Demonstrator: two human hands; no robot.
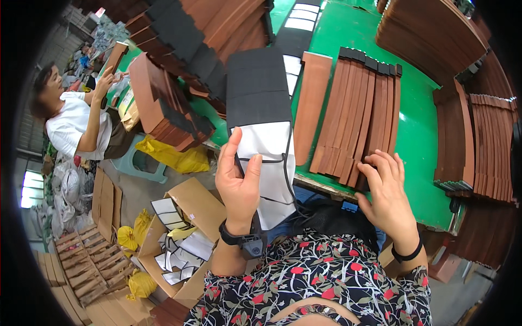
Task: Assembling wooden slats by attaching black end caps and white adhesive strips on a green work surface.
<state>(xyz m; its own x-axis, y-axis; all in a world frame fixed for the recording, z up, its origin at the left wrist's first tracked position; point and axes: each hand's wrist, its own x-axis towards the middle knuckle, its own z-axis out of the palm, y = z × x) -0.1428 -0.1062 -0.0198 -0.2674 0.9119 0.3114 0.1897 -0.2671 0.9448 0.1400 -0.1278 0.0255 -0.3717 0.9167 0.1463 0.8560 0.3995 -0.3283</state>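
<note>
My left hand [242,185] grips a long black-and-white panel [266,138] with thin black cords, its thumb on the white part. The panel's black upper part reaches over the green table, and its white lower end hangs towards my lap. My right hand [385,185] is open, fingers bent and apart, at the near ends of a fanned row of flat brown pieces [348,119] with black far ends. Whether its fingertips touch them I cannot tell. A single brown piece [312,103] lies between that row and the panel.
High stacks of brown pieces [429,38] line the green table [348,32]. Left of me, an open cardboard box [190,266] contains black-and-white panels. A person [81,119] sits at the far left, holding a brown piece. A pallet [92,261] and yellow bags [141,285] are on the floor.
</note>
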